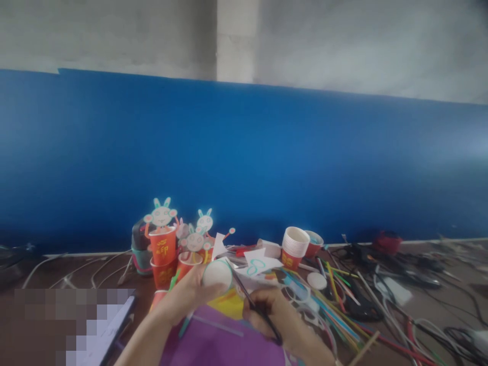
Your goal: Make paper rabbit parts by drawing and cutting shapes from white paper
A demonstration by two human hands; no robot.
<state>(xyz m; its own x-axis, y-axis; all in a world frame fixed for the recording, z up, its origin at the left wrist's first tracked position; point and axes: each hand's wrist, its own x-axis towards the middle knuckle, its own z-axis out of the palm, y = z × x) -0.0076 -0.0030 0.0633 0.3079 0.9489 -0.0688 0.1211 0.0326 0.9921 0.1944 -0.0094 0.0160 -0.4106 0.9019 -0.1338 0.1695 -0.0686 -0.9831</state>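
Note:
My left hand (190, 290) grips a round white paper piece (217, 274) with a teal line along its edge. My right hand (272, 312) is closed around black-handled scissors (244, 290), whose blades point up and left beside the paper's right edge. Whether the blades touch the paper I cannot tell. Just beyond lies white paper with teal-drawn loops (259, 264). Below both hands are a yellow sheet (229, 304) and a purple sheet (213, 340), with a pale strip lying across the purple.
Orange cups (163, 249) with paper rabbit figures (160, 217) stand at the left. Beyond my right hand is a stack of paper cups (295, 246). Coloured sticks (335, 315) and tangled cables (385, 300) cover the right side. A blue panel (244, 162) rises behind the table.

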